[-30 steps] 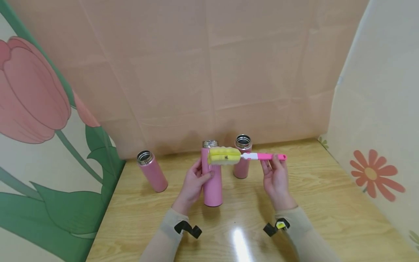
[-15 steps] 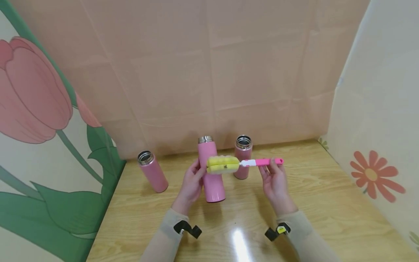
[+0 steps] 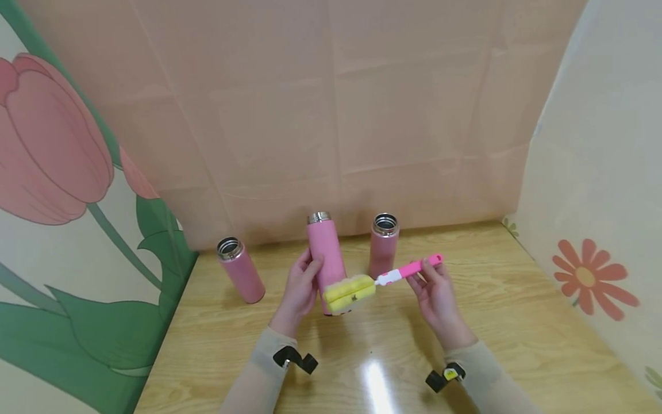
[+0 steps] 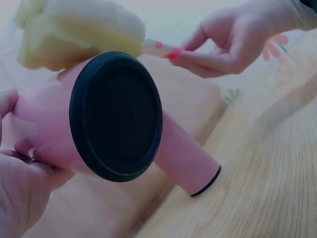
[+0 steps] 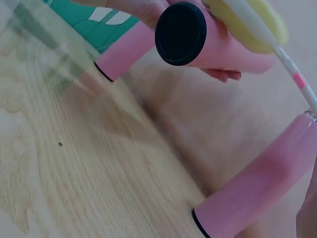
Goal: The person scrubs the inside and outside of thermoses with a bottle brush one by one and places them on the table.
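Note:
My left hand (image 3: 302,286) grips a pink thermos bottle (image 3: 327,247) around its body, lifted above the table. The bottle leans with its bare steel neck up and away; in the left wrist view its black base (image 4: 117,117) faces the camera. My right hand (image 3: 436,295) pinches the pink handle (image 3: 414,268) of a bottle brush. The brush's yellow and white sponge head (image 3: 351,292) points left and down, overlapping the lower part of the held bottle in the head view.
A lidless pink thermos (image 3: 242,270) stands at the left of the wooden table (image 3: 207,362). Another lidless one (image 3: 384,244) stands at the back, right of the held bottle. A peach sheet (image 3: 424,115) hangs behind. Flower-printed panels (image 3: 595,201) border both sides.
The held bottle has tilted, its neck shifting left and its base coming up. The brush head has swung down from the bottle's upper part to near its base, the handle now slanting.

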`<action>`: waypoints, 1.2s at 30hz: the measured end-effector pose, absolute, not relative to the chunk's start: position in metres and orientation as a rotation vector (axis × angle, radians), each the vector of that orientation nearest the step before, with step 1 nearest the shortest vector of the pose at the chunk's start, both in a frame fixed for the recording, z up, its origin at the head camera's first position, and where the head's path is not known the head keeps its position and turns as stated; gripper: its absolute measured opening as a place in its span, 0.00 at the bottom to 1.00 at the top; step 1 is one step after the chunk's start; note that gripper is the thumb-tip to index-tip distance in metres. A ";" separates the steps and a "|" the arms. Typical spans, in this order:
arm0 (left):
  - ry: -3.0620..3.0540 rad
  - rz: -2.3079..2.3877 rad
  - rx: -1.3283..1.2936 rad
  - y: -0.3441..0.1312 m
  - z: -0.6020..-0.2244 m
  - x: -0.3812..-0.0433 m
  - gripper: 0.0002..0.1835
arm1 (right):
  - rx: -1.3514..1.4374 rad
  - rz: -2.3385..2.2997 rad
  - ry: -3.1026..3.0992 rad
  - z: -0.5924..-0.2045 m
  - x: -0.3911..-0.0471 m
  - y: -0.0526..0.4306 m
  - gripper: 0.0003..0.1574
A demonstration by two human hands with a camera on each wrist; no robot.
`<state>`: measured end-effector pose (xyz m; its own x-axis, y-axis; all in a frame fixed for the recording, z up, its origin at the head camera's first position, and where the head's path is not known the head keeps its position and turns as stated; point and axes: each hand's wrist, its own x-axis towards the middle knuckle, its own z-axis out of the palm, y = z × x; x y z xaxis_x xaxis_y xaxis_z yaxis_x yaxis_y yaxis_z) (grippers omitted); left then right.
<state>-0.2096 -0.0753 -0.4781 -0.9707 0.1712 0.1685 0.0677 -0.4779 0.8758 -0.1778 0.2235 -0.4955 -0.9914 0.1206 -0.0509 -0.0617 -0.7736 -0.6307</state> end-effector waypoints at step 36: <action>1.624 2.387 0.518 -0.079 -0.478 -0.197 0.41 | -0.380 2.898 -0.465 -0.466 -0.195 0.223 0.03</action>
